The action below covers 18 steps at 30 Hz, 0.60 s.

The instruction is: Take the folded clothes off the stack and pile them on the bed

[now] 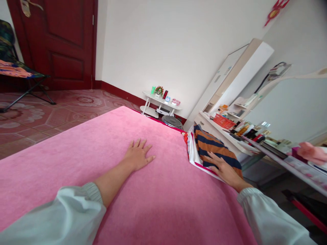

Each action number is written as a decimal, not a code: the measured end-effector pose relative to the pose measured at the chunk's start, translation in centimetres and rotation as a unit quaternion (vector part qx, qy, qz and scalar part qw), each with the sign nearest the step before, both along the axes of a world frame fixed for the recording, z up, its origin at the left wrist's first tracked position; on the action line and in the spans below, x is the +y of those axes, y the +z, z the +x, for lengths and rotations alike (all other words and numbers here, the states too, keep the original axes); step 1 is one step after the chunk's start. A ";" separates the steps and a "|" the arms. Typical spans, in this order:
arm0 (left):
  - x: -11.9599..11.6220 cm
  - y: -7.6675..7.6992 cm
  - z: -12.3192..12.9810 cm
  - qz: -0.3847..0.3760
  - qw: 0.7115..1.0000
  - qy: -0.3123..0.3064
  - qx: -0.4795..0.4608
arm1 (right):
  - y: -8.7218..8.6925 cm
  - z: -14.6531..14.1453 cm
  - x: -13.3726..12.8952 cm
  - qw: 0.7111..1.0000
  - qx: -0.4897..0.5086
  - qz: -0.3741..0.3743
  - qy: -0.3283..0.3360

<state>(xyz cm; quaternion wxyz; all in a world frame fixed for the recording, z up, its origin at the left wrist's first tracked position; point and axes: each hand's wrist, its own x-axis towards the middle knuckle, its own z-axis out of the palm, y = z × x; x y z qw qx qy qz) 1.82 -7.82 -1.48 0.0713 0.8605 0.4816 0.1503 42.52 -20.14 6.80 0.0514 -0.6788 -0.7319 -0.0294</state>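
Observation:
A pink, velvety bed cover (163,200) stretches across most of the lower view. My left hand (138,154) lies flat on it with the fingers spread, holding nothing. At the bed's right edge sits a bundle of cloth with brown and navy stripes (212,146), beside white fabric with a dark pink trim (195,154). My right hand (222,168) rests on the striped cloth, its fingers stretched out and not gripping. Both forearms wear pale grey-green sleeves with gathered cuffs.
A low white stand (163,100) holds a small flower pot and cups beyond the bed. On the right is a dressing table with a red basket (224,120), bottles and a mirror. A folding chair (22,75) stands near the dark red door (58,41).

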 end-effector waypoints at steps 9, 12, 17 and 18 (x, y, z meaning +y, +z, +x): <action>0.1 -0.1 0.0 -0.012 1.000 0.004 -0.003 | 0.7 -1.5 2.3 0.934 0.219 0.223 -0.171; 0.3 -0.3 0.1 -0.008 1.000 0.000 -0.003 | -2.2 -4.2 1.7 0.978 0.080 0.143 -0.127; 0.5 -0.8 0.1 0.009 1.000 -0.002 -0.002 | -6.9 -9.4 0.1 0.979 -0.105 0.081 -0.152; 0.4 -0.8 0.1 0.011 1.000 -0.002 0.001 | -7.2 -10.5 -0.1 0.981 -0.092 0.062 -0.156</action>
